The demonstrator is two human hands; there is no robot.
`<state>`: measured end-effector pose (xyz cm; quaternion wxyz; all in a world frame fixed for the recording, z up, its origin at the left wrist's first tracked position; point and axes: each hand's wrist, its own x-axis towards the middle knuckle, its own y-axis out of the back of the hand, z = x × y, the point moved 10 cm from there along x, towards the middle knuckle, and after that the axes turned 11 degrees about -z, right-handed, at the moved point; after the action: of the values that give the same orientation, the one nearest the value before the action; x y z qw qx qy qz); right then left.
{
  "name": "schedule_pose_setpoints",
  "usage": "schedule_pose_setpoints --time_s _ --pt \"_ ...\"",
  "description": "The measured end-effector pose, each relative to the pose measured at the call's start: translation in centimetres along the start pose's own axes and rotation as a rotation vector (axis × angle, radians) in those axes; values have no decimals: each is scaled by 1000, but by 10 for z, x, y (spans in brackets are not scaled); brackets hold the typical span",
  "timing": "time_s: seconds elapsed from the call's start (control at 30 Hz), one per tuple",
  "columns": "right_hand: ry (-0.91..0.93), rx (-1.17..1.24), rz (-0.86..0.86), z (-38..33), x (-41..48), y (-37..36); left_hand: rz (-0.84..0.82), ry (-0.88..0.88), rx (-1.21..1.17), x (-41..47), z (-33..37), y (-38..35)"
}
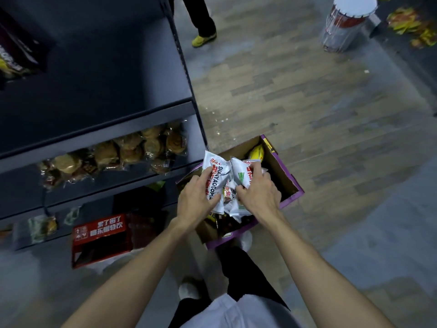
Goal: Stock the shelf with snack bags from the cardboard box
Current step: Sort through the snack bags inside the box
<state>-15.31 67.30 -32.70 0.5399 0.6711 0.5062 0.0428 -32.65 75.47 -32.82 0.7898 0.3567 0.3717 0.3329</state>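
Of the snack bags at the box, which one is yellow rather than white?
The yellow bag lying alone at the far end of the cardboard box, untouched. The white bags are bunched in both hands.

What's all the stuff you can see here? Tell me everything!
snack bags: several, white, held over the box
box: one, purple outside, on the floor
yellow bag: one, inside the box
shelf: one, dark, at left
pastries: many, brown, on the middle tier
red crate: one, under the shelf
cylinder: one, clear with white top, far right
other person's shoe: one, yellow, top
left hand: gripping bags
right hand: gripping bags
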Motion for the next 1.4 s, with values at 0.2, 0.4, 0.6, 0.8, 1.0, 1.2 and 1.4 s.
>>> schedule_pose_setpoints --time_s 0.2,0.4,0.6,0.8,1.0,1.2,1.4 --pt "94 0 63 -59 -58 6 127 24 6 -59 -33 65" --pt "246 -5 148 -152 -137 1 372 98 94 -161 -76 165" --pt "483 46 276 -271 -218 30 599 187 127 -255 -111 270" --pt "616 -5 416 -368 -287 94 805 112 109 -306 -104 375" --pt "750 12 593 -444 -329 172 957 24 164 -321 -65 475" --pt "791 -20 745 -507 -327 238 1045 -51 179 -304 -35 558" --pt "821 15 792 -548 -289 283 1083 -102 187 -263 -25 608"
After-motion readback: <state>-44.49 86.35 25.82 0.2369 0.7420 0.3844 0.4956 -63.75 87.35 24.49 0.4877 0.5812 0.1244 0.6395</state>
